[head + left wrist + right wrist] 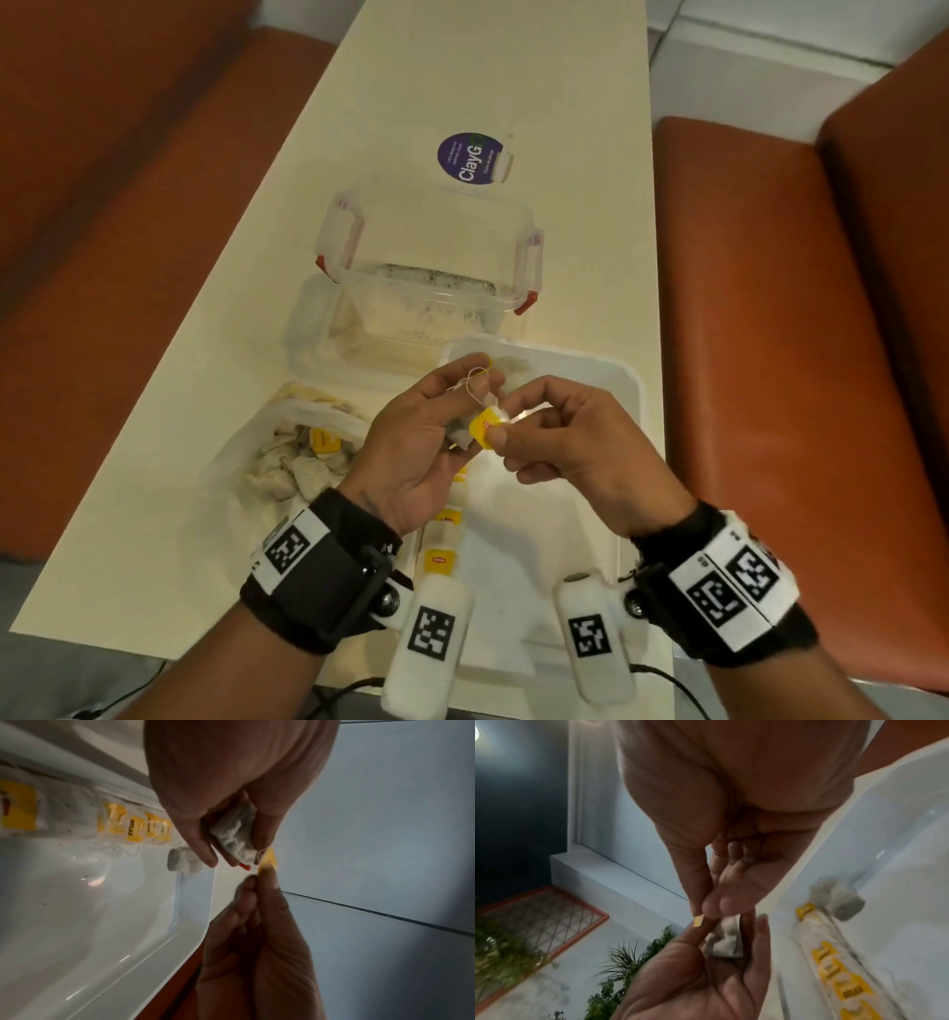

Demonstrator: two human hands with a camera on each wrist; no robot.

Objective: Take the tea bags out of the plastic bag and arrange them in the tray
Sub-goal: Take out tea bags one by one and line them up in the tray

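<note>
Orange seats (pixel 770 308) sit on both sides of the long cream desk (pixel 462 77). On it, the white tray (pixel 554 493) has a row of tea bags (pixel 133 827) along one side. Many more wait in the plastic bag (pixel 303 452). The left hand (pixel 416 452) grips one tea bag (pixel 236 837); the right hand (pixel 570 437) pinches its yellow tag (pixel 485 429). I think the job is partly done.

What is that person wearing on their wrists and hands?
The left hand and right hand are bare. Each wrist has a black strap with white square-code tags and a white capsule-shaped camera, also tagged; thin black cables trail from the cameras.
</note>
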